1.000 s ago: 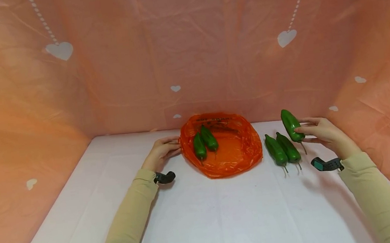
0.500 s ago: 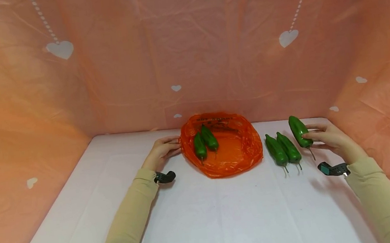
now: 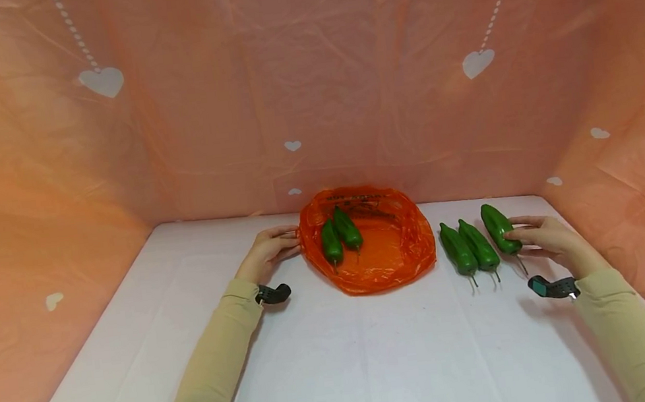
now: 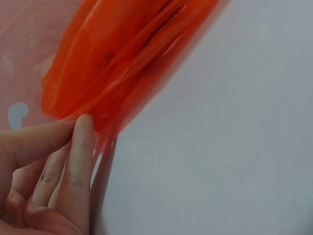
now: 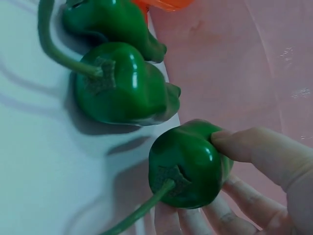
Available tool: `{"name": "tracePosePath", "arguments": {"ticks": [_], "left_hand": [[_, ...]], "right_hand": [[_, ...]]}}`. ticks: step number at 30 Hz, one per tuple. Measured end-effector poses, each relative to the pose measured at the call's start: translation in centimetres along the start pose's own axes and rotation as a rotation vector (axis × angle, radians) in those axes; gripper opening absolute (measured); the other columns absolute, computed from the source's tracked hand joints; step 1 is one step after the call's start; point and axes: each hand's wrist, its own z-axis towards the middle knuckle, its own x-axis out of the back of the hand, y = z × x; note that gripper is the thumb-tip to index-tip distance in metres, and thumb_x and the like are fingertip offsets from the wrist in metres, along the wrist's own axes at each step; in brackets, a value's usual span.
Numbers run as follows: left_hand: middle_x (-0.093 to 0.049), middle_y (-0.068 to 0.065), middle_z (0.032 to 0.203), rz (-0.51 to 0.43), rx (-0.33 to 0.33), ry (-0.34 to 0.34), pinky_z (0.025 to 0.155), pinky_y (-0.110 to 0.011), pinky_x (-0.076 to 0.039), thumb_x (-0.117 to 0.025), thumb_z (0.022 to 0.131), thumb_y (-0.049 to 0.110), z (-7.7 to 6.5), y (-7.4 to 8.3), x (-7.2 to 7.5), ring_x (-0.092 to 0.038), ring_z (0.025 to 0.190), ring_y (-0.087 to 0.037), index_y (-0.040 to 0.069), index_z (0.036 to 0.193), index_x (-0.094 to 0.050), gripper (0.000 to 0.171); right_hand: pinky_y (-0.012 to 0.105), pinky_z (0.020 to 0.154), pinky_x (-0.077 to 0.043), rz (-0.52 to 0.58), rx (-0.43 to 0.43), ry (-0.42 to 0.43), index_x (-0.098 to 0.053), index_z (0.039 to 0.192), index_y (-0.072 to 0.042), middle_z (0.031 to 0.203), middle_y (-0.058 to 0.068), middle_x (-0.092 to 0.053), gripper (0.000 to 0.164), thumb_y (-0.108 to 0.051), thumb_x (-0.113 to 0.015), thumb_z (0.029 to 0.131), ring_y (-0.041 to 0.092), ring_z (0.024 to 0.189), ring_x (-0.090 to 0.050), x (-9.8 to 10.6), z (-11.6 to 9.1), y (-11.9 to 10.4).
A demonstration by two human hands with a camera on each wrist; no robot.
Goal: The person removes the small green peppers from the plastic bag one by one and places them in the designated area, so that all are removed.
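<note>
My right hand holds a green pepper between thumb and fingers, its stem pointing back toward me. In the right wrist view this held pepper is just above the white table, with a shadow beside it. Two more green peppers, the nearer one and the one beyond, lie side by side to its left. My left hand pinches the edge of an orange plastic bag between thumb and fingertip, as the left wrist view shows. Inside the bag's open mouth lie two green peppers.
A white cloth-covered table spreads toward me. Orange sheeting with white hearts rises behind it and on both sides. Dark printing shows on the bag's back rim.
My right hand has moved right, toward me and down with its pepper, bringing it beside the other two. The left hand and the bag have stayed in place.
</note>
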Motion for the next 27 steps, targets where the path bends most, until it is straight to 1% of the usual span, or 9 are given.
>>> {"name": "tracePosePath", "arguments": {"ticks": [3,5,7,12,16,19,21,24,27], "left_hand": [[-0.06,-0.016,0.116,0.003,-0.006,-0.002,0.091,-0.035,-0.051,-0.059,0.091,-0.008,0.0,-0.1,0.0,-0.066,0.089,-0.018,-0.002,0.133,-0.052,0.043],[-0.06,-0.016,0.115,0.002,-0.009,-0.004,0.09,-0.034,-0.052,-0.059,0.09,-0.008,0.1,-0.1,0.1,-0.066,0.088,-0.018,-0.002,0.133,-0.052,0.043],[-0.06,-0.016,0.115,0.001,-0.013,-0.008,0.09,-0.034,-0.052,-0.059,0.09,-0.008,0.1,-0.2,0.1,-0.066,0.088,-0.018,-0.003,0.133,-0.052,0.043],[-0.06,-0.017,0.115,-0.007,-0.013,-0.005,0.09,-0.035,-0.052,-0.059,0.09,-0.009,0.1,-0.2,0.1,-0.066,0.087,-0.018,-0.003,0.132,-0.052,0.042],[-0.06,-0.016,0.115,-0.009,-0.007,0.0,0.09,-0.035,-0.052,-0.058,0.09,-0.009,0.2,-0.2,0.1,-0.066,0.087,-0.018,-0.003,0.132,-0.052,0.042],[-0.061,-0.015,0.112,-0.018,-0.012,-0.002,0.09,-0.035,-0.052,-0.058,0.09,-0.01,0.2,-0.1,0.1,-0.066,0.086,-0.017,-0.004,0.132,-0.051,0.043],[-0.061,-0.015,0.111,-0.019,-0.019,-0.008,0.09,-0.035,-0.052,-0.057,0.09,-0.01,0.3,-0.1,0.1,-0.066,0.085,-0.017,-0.005,0.133,-0.05,0.044],[-0.061,-0.016,0.111,-0.016,-0.019,-0.011,0.09,-0.034,-0.052,-0.058,0.09,-0.01,0.3,-0.1,0.1,-0.066,0.086,-0.017,-0.005,0.133,-0.051,0.043],[-0.061,-0.016,0.114,-0.011,-0.015,-0.011,0.089,-0.034,-0.052,-0.059,0.09,-0.008,0.4,-0.1,0.1,-0.066,0.088,-0.018,-0.003,0.132,-0.052,0.042]], "right_hand": [[0.023,0.077,-0.054,0.01,-0.026,0.019,-0.039,0.136,0.006,0.096,-0.009,-0.063,0.066,-0.03,-0.069,0.089,0.006,0.086,-0.063,0.3,0.6,0.8],[0.023,0.076,-0.054,0.013,-0.039,0.026,-0.039,0.136,0.005,0.097,-0.008,-0.062,0.068,-0.031,-0.07,0.088,0.006,0.086,-0.062,0.2,0.6,0.9],[0.024,0.076,-0.055,-0.006,-0.036,0.03,-0.037,0.137,0.007,0.096,-0.008,-0.062,0.07,-0.031,-0.069,0.089,0.006,0.085,-0.061,-0.1,0.4,0.7],[0.027,0.076,-0.056,-0.038,-0.026,0.031,-0.032,0.139,0.012,0.094,-0.006,-0.061,0.068,-0.026,-0.063,0.093,0.007,0.082,-0.06,-1.0,-0.4,-0.3],[0.027,0.075,-0.056,-0.043,-0.057,0.042,-0.028,0.142,0.012,0.093,-0.005,-0.061,0.07,-0.025,-0.063,0.094,0.006,0.08,-0.06,-1.4,-0.4,-0.4],[0.026,0.075,-0.056,-0.057,-0.049,0.034,-0.027,0.142,0.013,0.094,-0.006,-0.061,0.071,-0.025,-0.062,0.094,0.005,0.081,-0.06,-1.4,-0.3,-0.2],[0.026,0.074,-0.056,-0.027,-0.052,0.037,-0.034,0.141,0.01,0.093,-0.006,-0.062,0.067,-0.024,-0.065,0.092,0.005,0.081,-0.061,-1.2,-0.2,0.0],[0.026,0.073,-0.056,-0.012,-0.036,0.019,-0.04,0.136,0.008,0.091,-0.007,-0.062,0.061,-0.025,-0.066,0.091,0.007,0.08,-0.062,-1.0,-0.1,0.3],[0.026,0.072,-0.057,0.009,-0.04,0.013,-0.044,0.134,0.005,0.089,-0.006,-0.063,0.057,-0.025,-0.067,0.091,0.009,0.079,-0.062,-1.0,0.0,0.4]]}}
